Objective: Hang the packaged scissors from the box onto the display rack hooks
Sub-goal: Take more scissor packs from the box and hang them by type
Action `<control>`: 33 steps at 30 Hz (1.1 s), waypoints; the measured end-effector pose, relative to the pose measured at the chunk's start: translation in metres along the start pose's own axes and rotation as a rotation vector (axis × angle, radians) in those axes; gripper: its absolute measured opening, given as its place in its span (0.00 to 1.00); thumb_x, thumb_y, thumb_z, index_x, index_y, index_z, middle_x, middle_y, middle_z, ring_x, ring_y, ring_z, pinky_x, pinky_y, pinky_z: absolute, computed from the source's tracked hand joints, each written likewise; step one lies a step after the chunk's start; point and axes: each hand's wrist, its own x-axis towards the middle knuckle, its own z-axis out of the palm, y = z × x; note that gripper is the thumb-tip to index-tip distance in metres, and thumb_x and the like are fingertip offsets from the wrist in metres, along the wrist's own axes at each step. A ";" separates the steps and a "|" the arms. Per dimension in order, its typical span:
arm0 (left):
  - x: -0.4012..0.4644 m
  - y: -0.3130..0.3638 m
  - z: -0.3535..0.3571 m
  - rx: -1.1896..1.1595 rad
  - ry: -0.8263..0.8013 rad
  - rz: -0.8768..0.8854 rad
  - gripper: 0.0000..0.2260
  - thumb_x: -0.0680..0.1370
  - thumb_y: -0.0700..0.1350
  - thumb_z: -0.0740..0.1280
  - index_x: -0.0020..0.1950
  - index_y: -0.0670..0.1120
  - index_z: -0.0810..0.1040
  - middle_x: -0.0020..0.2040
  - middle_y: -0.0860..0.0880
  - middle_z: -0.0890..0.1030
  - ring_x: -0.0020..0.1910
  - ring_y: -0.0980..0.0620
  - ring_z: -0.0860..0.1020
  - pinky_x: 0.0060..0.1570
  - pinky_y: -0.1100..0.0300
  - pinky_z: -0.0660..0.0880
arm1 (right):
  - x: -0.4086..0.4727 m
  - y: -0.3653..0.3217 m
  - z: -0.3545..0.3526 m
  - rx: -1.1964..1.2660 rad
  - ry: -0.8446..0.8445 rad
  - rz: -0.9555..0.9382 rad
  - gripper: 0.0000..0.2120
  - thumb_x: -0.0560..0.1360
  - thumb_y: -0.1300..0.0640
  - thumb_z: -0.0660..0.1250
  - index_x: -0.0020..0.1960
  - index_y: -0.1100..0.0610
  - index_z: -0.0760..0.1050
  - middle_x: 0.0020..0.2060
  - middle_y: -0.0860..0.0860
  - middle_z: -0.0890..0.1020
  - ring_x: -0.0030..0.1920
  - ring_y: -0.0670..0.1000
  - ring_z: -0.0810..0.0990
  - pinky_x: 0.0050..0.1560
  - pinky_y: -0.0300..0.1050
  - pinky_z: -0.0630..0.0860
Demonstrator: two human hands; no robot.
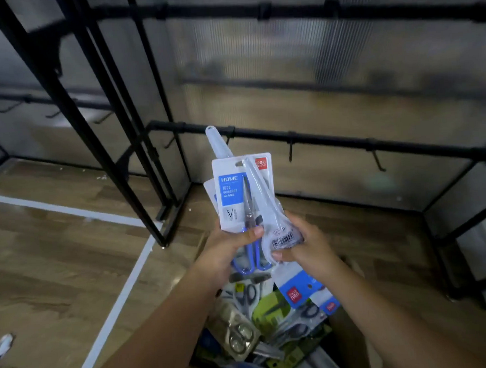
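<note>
packaged scissors (238, 195): bunch gripped by left hand (226, 246); right hand (303, 242) pinches clear pack (269, 210). hooks (378, 160) look bare, box (274, 325) full; hanging seems hardly begun.

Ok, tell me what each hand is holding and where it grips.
Left hand grips the blue-handled scissors pack at its lower end; right hand pinches the clear pack at its barcode end.
</note>
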 end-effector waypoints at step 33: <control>-0.132 0.447 0.229 -0.248 0.275 0.250 0.10 0.71 0.31 0.71 0.46 0.45 0.79 0.39 0.50 0.85 0.37 0.52 0.84 0.34 0.57 0.80 | -0.104 -0.565 -0.129 -0.132 0.373 -0.221 0.18 0.70 0.75 0.55 0.50 0.56 0.74 0.45 0.57 0.79 0.47 0.55 0.77 0.41 0.44 0.75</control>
